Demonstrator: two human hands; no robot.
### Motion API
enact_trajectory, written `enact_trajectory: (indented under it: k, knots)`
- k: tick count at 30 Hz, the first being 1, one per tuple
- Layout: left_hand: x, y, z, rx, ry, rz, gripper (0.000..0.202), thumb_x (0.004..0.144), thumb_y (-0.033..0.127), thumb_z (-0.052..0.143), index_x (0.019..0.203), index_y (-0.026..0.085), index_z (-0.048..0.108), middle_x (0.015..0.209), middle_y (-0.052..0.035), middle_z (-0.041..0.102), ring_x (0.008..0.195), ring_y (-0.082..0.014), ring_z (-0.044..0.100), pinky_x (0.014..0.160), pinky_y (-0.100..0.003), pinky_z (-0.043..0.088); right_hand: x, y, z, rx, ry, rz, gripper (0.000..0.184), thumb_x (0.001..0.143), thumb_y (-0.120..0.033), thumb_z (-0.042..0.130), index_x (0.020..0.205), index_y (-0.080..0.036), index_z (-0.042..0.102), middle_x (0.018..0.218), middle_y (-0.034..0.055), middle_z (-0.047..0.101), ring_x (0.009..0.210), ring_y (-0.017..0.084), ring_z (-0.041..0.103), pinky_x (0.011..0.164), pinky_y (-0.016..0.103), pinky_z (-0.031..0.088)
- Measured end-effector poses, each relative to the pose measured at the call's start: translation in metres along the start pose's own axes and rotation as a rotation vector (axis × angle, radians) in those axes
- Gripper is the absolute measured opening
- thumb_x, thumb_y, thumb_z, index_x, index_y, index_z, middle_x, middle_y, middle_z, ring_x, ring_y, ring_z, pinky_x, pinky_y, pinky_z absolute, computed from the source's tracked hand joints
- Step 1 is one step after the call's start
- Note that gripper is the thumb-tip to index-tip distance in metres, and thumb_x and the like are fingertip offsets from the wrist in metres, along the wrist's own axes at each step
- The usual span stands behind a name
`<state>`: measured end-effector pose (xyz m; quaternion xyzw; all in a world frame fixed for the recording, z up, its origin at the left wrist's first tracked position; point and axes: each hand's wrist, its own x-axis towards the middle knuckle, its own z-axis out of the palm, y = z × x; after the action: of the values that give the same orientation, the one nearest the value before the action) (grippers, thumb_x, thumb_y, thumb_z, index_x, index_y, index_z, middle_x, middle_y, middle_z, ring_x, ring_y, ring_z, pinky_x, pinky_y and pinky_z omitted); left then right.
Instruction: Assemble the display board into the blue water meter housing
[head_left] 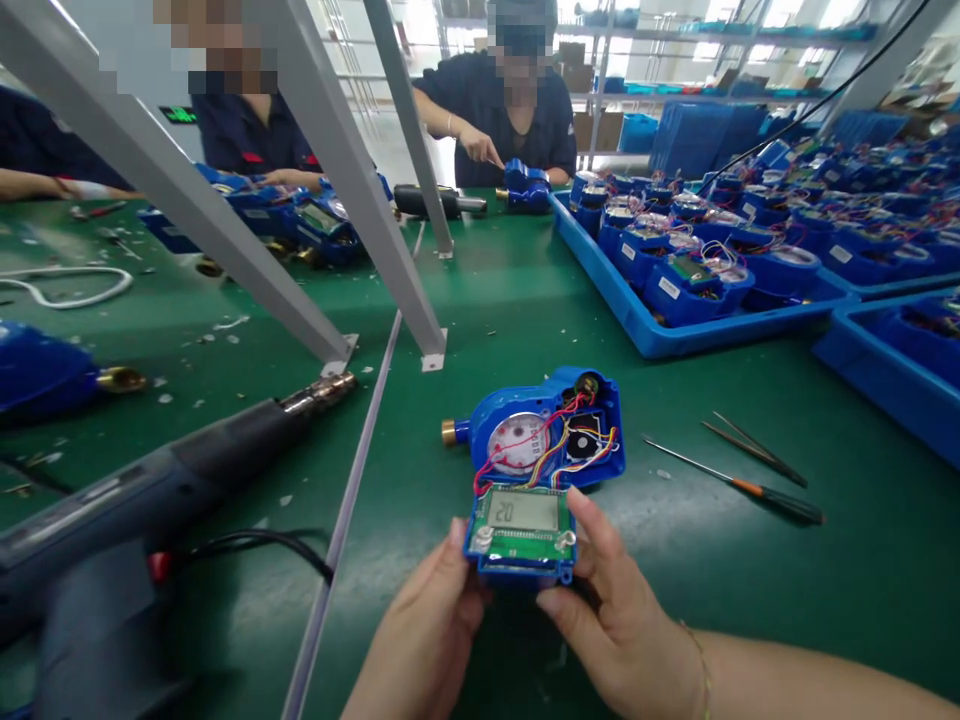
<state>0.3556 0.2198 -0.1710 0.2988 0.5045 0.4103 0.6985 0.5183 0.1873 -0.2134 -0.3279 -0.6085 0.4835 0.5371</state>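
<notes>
Both my hands hold a small blue module with a green circuit board and an LCD screen (pixel 523 530) reading "20". My left hand (pixel 427 630) grips its left side, and my right hand (pixel 615 620) grips its right side with the thumb near the screen. Red, yellow and orange wires run from the board up to a blue water meter body (pixel 551 425), which lies on the green table just beyond with its round dial and brass fitting showing.
A heat gun (pixel 150 500) with a black cord lies at left. A screwdriver (pixel 739 485) and tweezers (pixel 754 450) lie at right. Blue trays (pixel 675 340) of meters fill the right side. Grey metal struts (pixel 352 180) rise ahead. Two people work across the table.
</notes>
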Motion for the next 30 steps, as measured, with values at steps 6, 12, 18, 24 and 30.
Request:
enact_trajectory:
  k: [6, 12, 18, 24, 30]
  knots:
    - [0.002, -0.002, 0.014, -0.247, -0.071, -0.021, 0.040, 0.088, 0.052, 0.052, 0.104, 0.022, 0.074, 0.117, -0.0069, 0.070, 0.119, -0.0302, 0.057, 0.103, -0.049, 0.045, -0.010, 0.005, -0.001, -0.131, 0.039, 0.050, 0.071, 0.097, -0.012, 0.046, 0.151, -0.039, 0.009, 0.148, 0.0019, 0.040, 0.129, 0.020, 0.048, 0.110, 0.037, 0.041]
    - [0.000, 0.003, 0.014, -0.197, -0.062, -0.023, 0.045, 0.083, 0.058, 0.054, 0.099, 0.022, 0.076, 0.111, -0.0070, 0.072, 0.120, -0.0346, 0.057, 0.101, -0.053, 0.048, -0.009, 0.003, -0.001, -0.239, 0.037, 0.009, 0.071, 0.097, -0.012, 0.046, 0.152, -0.037, 0.010, 0.145, 0.0035, 0.043, 0.124, 0.020, 0.052, 0.107, 0.036, 0.046]
    - [0.001, 0.001, 0.011, -0.215, -0.009, -0.007, 0.041, 0.079, 0.054, 0.062, 0.097, 0.020, 0.076, 0.106, -0.0078, 0.073, 0.116, -0.0354, 0.058, 0.098, -0.051, 0.049, -0.010, 0.002, 0.001, -0.427, 0.051, -0.053, 0.069, 0.097, -0.015, 0.043, 0.154, -0.031, 0.008, 0.138, 0.0073, 0.050, 0.121, 0.025, 0.055, 0.100, 0.041, 0.052]
    - [-0.004, -0.004, 0.009, -0.174, 0.011, 0.119, 0.040, 0.080, 0.049, 0.064, 0.104, 0.017, 0.073, 0.109, -0.0083, 0.071, 0.118, -0.0324, 0.055, 0.097, -0.041, 0.048, -0.006, -0.006, 0.003, -0.627, 0.040, -0.191, 0.066, 0.096, -0.010, 0.038, 0.154, -0.021, 0.010, 0.114, 0.0101, 0.063, 0.099, 0.026, 0.063, 0.078, 0.036, 0.060]
    - [0.001, -0.008, 0.003, -0.082, -0.032, 0.152, 0.034, 0.084, 0.039, 0.062, 0.109, 0.018, 0.070, 0.112, -0.0070, 0.070, 0.115, -0.0288, 0.055, 0.091, -0.032, 0.047, 0.000, -0.016, -0.002, -0.667, -0.033, -0.226, 0.068, 0.088, -0.003, 0.032, 0.152, -0.015, 0.014, 0.110, 0.0135, 0.065, 0.091, 0.026, 0.066, 0.076, 0.039, 0.059]
